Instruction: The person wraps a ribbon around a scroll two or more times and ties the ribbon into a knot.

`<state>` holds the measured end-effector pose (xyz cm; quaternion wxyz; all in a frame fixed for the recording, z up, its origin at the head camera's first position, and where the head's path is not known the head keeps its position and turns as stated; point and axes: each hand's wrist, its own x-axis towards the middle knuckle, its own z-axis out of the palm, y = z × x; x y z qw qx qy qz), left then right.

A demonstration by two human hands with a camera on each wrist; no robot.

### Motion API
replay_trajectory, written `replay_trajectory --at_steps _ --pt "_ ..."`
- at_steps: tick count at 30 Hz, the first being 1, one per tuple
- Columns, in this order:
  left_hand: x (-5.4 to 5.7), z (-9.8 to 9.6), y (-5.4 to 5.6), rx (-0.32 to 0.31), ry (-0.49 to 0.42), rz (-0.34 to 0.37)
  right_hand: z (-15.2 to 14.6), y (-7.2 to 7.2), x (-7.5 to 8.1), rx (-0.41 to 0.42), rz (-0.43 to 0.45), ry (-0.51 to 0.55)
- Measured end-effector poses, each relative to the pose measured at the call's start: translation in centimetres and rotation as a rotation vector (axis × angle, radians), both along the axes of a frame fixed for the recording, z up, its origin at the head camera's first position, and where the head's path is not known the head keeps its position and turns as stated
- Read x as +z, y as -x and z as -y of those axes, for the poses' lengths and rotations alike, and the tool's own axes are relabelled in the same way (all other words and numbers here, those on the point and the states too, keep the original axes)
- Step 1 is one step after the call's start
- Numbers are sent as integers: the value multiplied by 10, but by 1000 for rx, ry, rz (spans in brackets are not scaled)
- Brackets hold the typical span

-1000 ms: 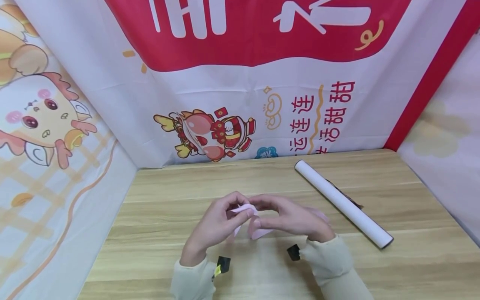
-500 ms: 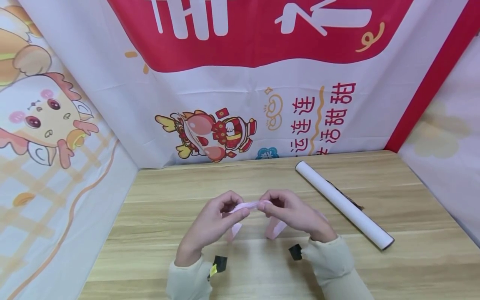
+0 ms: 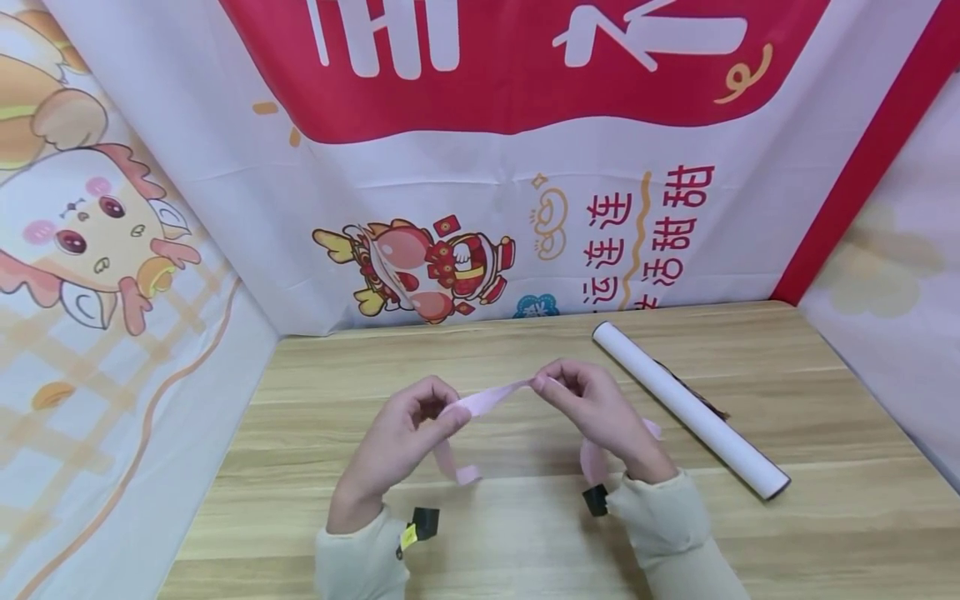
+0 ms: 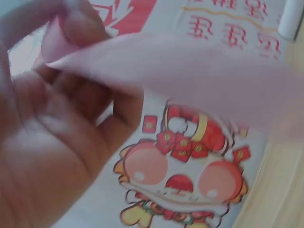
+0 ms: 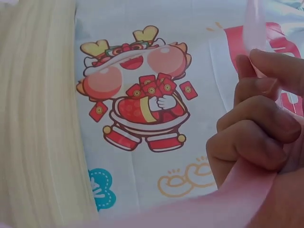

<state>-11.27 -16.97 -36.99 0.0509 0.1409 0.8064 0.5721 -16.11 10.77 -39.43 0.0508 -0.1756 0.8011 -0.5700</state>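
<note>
A pale pink ribbon (image 3: pixel 486 401) stretches between my two hands over the wooden table. My left hand (image 3: pixel 399 433) pinches it between thumb and fingers, and a loose end hangs below with its tip curled. Higher and to the right, my right hand (image 3: pixel 592 412) pinches the ribbon with thumb and forefinger, where it narrows and twists. From that hand another length hangs down by the wrist. In the left wrist view the ribbon (image 4: pixel 156 64) runs wide from the fingers to the right. The right wrist view shows the ribbon (image 5: pixel 247 190) passing below the curled fingers (image 5: pixel 247 142).
A white rolled tube (image 3: pixel 690 408) with dark ends lies slantwise on the table (image 3: pixel 315 375) at the right, a thin dark cord beside it. Behind the table hangs a printed cloth (image 3: pixel 442 167). Small black wrist mounts (image 3: pixel 425 523) sit at the sleeves.
My hands have moved apart, the left to the left and the right up and to the right. The ribbon, bunched between them a second ago, now spans the gap.
</note>
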Motion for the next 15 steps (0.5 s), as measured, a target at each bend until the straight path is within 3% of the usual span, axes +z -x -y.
replay_trajectory --at_steps 3,6,11,15 --pt "-1 0 2 148 33 -52 0 0 0 6 0 -10" --pt "0 0 2 249 31 -71 1 -1 1 25 -18 -29" --pt "3 -1 0 306 29 -61 5 -2 1 56 -43 -53" --pt "8 -1 -5 332 82 -79 7 -4 1 85 -31 -70"
